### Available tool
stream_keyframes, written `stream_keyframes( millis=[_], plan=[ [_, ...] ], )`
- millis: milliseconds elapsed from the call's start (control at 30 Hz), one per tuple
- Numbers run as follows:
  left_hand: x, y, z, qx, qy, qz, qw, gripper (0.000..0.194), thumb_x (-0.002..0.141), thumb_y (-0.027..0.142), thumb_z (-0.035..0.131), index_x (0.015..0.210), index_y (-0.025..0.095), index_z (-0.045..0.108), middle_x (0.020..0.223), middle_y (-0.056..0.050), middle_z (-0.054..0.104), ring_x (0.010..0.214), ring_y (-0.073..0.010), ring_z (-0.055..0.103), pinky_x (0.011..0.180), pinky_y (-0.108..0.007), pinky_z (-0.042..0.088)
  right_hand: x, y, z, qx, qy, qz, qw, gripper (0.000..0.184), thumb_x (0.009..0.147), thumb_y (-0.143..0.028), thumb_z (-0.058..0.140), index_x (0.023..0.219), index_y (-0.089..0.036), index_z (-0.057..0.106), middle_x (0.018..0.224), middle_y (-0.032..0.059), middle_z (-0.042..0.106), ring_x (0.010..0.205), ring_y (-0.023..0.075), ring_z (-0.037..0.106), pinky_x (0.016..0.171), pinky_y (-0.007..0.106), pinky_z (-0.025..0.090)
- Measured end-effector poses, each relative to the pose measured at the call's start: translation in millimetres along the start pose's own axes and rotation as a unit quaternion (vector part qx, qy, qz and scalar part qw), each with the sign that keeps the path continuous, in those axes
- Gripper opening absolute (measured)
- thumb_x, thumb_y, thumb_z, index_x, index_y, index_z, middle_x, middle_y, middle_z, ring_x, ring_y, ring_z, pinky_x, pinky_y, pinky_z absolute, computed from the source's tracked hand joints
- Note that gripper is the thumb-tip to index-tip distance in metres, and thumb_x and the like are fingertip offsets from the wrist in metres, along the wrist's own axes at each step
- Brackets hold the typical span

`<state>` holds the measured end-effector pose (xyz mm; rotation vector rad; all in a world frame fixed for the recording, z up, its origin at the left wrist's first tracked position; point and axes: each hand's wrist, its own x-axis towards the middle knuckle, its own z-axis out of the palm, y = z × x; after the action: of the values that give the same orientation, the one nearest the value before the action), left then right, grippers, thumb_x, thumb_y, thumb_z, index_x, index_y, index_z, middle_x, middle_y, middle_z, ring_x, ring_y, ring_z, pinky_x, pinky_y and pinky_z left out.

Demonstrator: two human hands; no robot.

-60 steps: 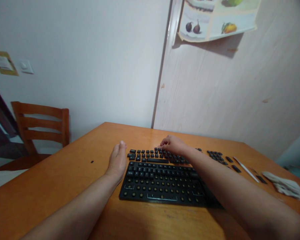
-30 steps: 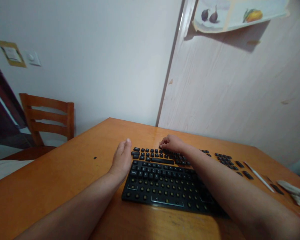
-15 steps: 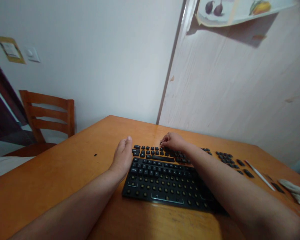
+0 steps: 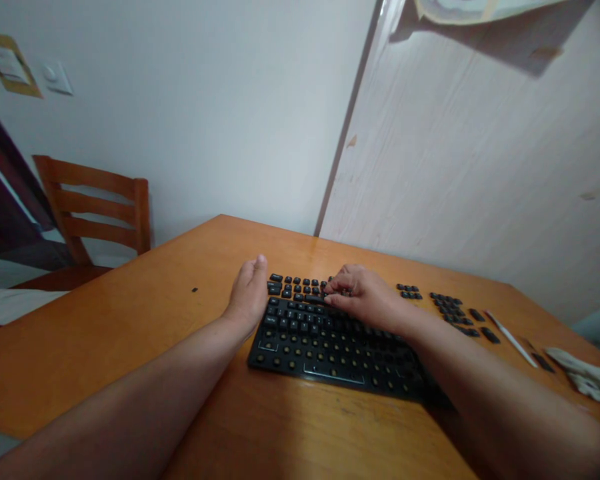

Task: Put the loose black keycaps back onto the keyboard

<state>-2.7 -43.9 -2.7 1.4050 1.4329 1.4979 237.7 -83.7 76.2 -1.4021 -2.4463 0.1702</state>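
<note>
A black keyboard point(image 4: 340, 377) lies on the wooden table, its upper rows fitted with keycaps and its lower rows showing bare key stems. My left hand point(image 4: 249, 287) stands on its side by the keyboard's upper left corner, fingers held straight and thumb up. Over the keyboard's far edge, my right hand point(image 4: 365, 297) has thumb and fingers drawn together on what looks like a small black keycap point(image 4: 325, 293), mostly hidden. Loose keycaps point(image 4: 297, 289) lie in rows behind the keyboard, partly covered by my right hand.
More loose keycaps point(image 4: 447, 307) lie to the right. Beyond them are a white pen-like stick point(image 4: 513, 339), a small dark tool point(image 4: 543, 362) and a crumpled cloth point(image 4: 583, 377). One small black piece point(image 4: 195, 290) sits on the left. A wooden chair point(image 4: 95, 207) stands by the wall.
My right hand went to a keycap in the far loose rows, then came back toward the keyboard's far edge. My left hand stayed beside the keyboard. The view has tilted down.
</note>
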Motion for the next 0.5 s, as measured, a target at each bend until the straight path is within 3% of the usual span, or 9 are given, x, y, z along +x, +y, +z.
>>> stream_keyframes(
  millis=[233,500],
  plan=[
    [1,-2,0.7,0.0,-0.005,0.0,1.0,0.065,0.092,0.073,0.032,0.11,0.018,0.062,0.12,-0.014,0.067,0.112,-0.026,0.061,0.101,-0.04,0.043,-40,-22,9,-0.001,0.007,-0.012,1.0,0.01,0.089,-0.03,0.069,0.093,-0.024,0.075,0.088,0.004,0.065,0.09,0.0205,0.055,0.08,0.034,0.042],
    [1,1,-0.1,0.005,0.002,-0.006,1.0,0.063,0.092,0.071,0.034,0.109,0.018,0.063,0.12,-0.015,0.067,0.114,-0.0267,0.061,0.103,-0.041,0.042,-54,-35,23,-0.043,0.021,-0.018,0.999,0.014,0.091,-0.031,0.065,0.098,-0.024,0.076,0.09,0.0059,0.065,0.091,0.023,0.053,0.081,0.037,0.041]
  ],
)
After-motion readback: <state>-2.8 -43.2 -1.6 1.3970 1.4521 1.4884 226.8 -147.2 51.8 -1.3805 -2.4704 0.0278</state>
